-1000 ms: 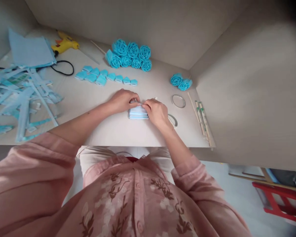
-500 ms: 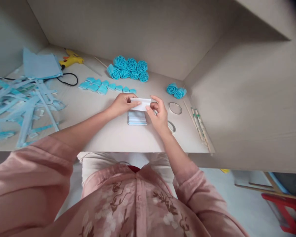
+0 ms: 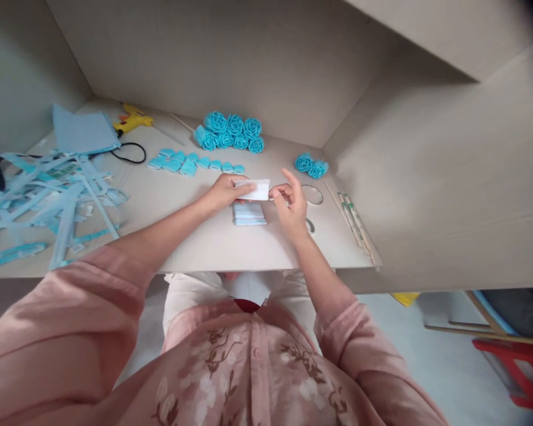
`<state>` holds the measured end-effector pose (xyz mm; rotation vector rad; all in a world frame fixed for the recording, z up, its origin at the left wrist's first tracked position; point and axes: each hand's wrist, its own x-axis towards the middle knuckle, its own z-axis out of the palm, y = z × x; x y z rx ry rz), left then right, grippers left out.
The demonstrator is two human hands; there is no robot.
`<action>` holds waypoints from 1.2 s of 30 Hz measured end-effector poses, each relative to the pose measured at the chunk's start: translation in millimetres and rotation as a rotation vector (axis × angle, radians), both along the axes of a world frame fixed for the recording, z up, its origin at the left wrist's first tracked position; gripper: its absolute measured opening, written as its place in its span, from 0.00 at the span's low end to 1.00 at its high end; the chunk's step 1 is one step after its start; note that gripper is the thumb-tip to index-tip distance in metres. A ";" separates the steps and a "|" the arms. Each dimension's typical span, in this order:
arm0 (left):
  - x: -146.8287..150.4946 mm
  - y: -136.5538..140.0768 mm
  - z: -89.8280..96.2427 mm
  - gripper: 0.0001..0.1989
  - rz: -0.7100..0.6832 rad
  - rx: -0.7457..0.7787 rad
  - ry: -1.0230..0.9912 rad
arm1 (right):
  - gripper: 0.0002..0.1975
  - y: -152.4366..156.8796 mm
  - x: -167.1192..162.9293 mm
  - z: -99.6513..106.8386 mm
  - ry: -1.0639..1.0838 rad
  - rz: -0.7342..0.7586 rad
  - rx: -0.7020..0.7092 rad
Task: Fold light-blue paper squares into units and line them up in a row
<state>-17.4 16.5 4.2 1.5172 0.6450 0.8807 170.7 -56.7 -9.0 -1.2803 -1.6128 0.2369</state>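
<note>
While the left hand (image 3: 225,192) pinches the white piece (image 3: 258,189) over the counter (image 3: 213,248), its long axis running side to side, here's the right hand (image 3: 293,207), curled close by the free right end, and whether it grips anything I can't tell. Just nearer the body sits the pale-blue stack (image 3: 249,215); compared with half a second ago, the right thumb is off the white face.

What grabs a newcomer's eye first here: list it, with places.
Bright blue rosettes clustered at the back of the table stand out first. A yellow glue gun lies to their left, and pale blue strips tangle across the left side. Centrally, the left hand holds a small white piece.
</note>
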 end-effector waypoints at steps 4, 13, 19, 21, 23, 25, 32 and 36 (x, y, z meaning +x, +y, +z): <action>0.1 -0.3 2.0 0.22 0.004 -0.096 -0.101 | 0.21 -5.4 4.1 4.9 -0.017 0.023 0.003; 1.9 -5.1 2.1 0.22 -0.075 0.022 -0.072 | 0.11 -9.9 -1.8 22.8 -0.127 0.066 -0.066; 0.9 -6.3 3.7 0.23 -0.070 -0.043 -0.102 | 0.10 -0.9 -7.1 27.2 0.000 0.061 -0.152; 1.2 -5.8 3.0 0.23 -0.043 -0.051 -0.112 | 0.09 2.2 -8.6 26.0 0.007 0.062 -0.159; 1.7 -4.6 1.3 0.24 -0.025 -0.029 -0.109 | 0.08 4.2 -10.1 25.0 0.004 0.053 -0.161; 2.1 -3.2 -1.1 0.25 0.001 0.013 -0.093 | 0.08 4.8 -10.6 24.3 -0.008 0.043 -0.170; 1.5 -1.8 -6.7 0.25 0.040 0.132 -0.040 | 0.34 9.6 7.2 30.6 0.064 0.235 -0.303; 1.4 -3.9 -6.2 0.27 0.020 0.156 -0.038 | 0.43 22.2 16.7 35.3 0.087 0.394 -0.433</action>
